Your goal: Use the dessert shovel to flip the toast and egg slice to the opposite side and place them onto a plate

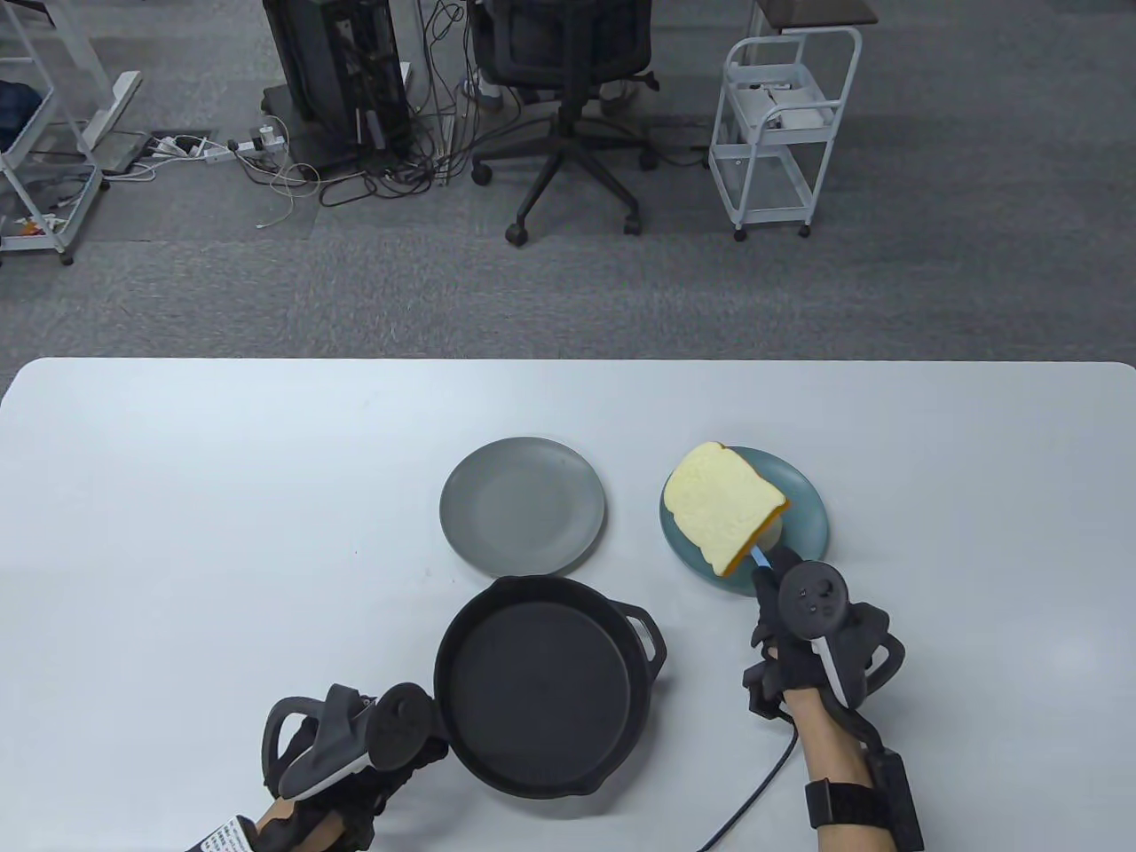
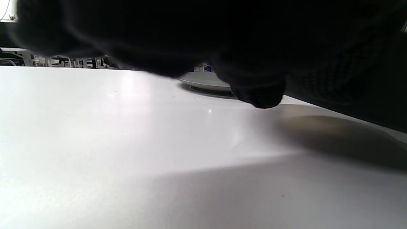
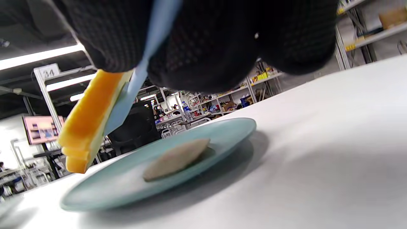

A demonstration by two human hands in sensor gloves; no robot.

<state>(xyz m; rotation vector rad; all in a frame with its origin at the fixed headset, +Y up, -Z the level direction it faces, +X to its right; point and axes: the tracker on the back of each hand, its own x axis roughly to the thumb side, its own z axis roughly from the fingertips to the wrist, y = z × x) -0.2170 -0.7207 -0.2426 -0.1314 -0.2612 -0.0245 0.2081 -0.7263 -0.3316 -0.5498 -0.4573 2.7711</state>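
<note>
Currently, on my table (image 1: 222, 461):
Right hand (image 1: 803, 621): my fingers are curled round the blue handle of the shovel (image 3: 140, 76), gripping it firmly.
Toast (image 1: 723, 506): lifted on the shovel blade, tilted, above the teal plate (image 1: 812, 524), orange crust edge towards me.
Egg slice (image 3: 176, 159): lying flat on the teal plate, beneath the raised toast.
Grey plate (image 1: 524, 515): left of the teal plate, apart from it.
Black pan (image 1: 537, 683): nearer me than the grey plate.
Left hand (image 1: 355, 745): at the pan's left edge; I cannot tell how my fingers lie.
</note>
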